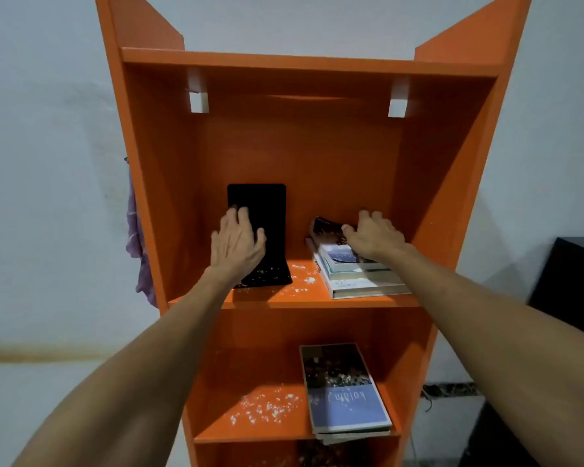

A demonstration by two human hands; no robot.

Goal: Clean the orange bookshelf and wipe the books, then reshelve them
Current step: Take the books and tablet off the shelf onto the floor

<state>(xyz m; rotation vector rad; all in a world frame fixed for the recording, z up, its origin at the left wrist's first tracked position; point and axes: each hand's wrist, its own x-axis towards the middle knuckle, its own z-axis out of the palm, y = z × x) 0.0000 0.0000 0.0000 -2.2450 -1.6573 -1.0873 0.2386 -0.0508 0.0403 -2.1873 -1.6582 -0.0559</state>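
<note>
Head view: your left hand [236, 242] lies on the black bookend [260, 227] standing on the upper shelf of the orange bookshelf [317, 146]; fingers are together and curled over its left edge, thumb against its front face. Your right hand [373, 235] rests on the stack of books [354, 274] lying flat at the right of the same shelf, fingers bent, thumb pressing a dark cover at the top; whether it is gripped you cannot tell. White crumbs [300, 274] lie between bookend and stack. Lower shelf: one blue book [346, 392] lying flat, more white crumbs beside it. Purple cloth [137, 244] hangs at the bookshelf's left side.
</note>
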